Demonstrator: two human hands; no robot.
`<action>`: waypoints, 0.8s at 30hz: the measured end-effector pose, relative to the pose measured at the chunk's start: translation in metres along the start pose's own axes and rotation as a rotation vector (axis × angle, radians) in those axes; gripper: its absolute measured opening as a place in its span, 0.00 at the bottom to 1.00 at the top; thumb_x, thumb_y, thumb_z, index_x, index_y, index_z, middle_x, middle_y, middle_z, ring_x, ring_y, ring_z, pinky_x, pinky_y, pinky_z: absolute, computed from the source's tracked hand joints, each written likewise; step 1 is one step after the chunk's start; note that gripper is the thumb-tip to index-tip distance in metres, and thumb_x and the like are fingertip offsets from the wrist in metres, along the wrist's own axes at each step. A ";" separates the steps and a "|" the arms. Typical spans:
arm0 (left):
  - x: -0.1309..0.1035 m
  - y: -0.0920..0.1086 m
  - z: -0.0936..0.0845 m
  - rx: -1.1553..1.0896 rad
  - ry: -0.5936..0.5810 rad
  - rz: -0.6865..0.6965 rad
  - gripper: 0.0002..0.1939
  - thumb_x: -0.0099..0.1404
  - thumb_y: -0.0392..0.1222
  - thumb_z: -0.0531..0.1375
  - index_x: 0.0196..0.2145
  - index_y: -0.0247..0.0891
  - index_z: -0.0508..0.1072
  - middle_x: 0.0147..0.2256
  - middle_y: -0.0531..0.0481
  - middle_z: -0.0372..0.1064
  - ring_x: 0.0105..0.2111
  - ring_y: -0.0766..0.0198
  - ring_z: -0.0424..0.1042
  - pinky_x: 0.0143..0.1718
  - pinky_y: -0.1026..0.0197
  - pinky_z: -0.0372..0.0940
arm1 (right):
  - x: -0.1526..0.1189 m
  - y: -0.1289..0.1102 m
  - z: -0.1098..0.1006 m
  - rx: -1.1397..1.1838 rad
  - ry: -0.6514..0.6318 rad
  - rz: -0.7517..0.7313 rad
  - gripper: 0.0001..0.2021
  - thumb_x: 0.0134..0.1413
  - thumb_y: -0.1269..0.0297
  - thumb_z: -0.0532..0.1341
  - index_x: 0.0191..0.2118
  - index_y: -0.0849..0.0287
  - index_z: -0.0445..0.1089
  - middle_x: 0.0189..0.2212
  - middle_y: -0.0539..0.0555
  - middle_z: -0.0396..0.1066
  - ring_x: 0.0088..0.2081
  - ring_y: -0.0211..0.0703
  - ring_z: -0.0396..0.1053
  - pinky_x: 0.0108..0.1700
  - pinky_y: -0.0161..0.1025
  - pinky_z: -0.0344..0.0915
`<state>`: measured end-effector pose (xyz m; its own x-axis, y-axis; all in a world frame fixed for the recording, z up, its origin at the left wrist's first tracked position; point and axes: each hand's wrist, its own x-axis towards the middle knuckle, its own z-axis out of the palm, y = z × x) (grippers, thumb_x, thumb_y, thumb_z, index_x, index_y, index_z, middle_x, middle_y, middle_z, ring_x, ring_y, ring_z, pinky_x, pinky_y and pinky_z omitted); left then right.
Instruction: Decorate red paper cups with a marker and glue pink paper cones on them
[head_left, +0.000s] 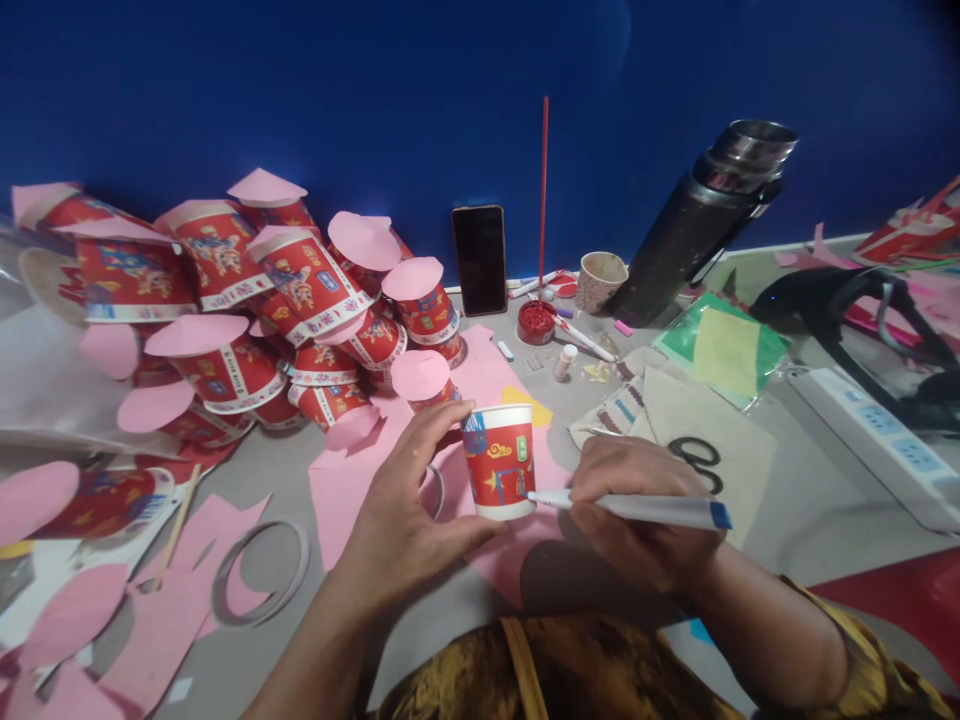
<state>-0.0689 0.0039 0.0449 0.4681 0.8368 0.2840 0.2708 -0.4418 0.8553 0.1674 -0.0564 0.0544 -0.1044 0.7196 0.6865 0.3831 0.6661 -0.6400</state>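
Left hand (409,500) grips a red paper cup (501,455), right hand (652,472) clamps a white marker (660,509), its tip (532,496) at the cup's lower right, pink paper (341,500) beneath the cup, pink-topped cups (300,285) left of it, phone (480,260) behind it

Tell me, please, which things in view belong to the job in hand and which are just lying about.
Belong to the job:
red paper cup, in the left hand
white marker, in the right hand
probably the pink-topped red cups

Seem just lying about:
phone
black flask
power strip
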 end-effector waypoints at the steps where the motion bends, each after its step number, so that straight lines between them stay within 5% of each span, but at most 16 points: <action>1: 0.000 0.001 0.000 0.005 0.001 -0.001 0.43 0.57 0.46 0.77 0.67 0.54 0.66 0.65 0.46 0.66 0.64 0.46 0.70 0.65 0.45 0.70 | 0.000 0.000 0.000 0.002 -0.008 -0.001 0.04 0.60 0.72 0.62 0.36 0.57 0.72 0.23 0.51 0.75 0.24 0.42 0.72 0.29 0.39 0.67; 24: -0.001 -0.001 0.003 0.019 -0.033 -0.012 0.44 0.57 0.47 0.77 0.67 0.55 0.66 0.66 0.46 0.66 0.65 0.45 0.70 0.67 0.42 0.67 | 0.001 0.000 0.002 0.030 0.030 -0.020 0.06 0.58 0.75 0.62 0.37 0.58 0.73 0.24 0.51 0.75 0.23 0.41 0.72 0.28 0.39 0.67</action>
<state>-0.0670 0.0025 0.0427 0.4919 0.8310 0.2596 0.2922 -0.4385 0.8499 0.1658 -0.0551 0.0541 -0.0837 0.7003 0.7090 0.3536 0.6860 -0.6359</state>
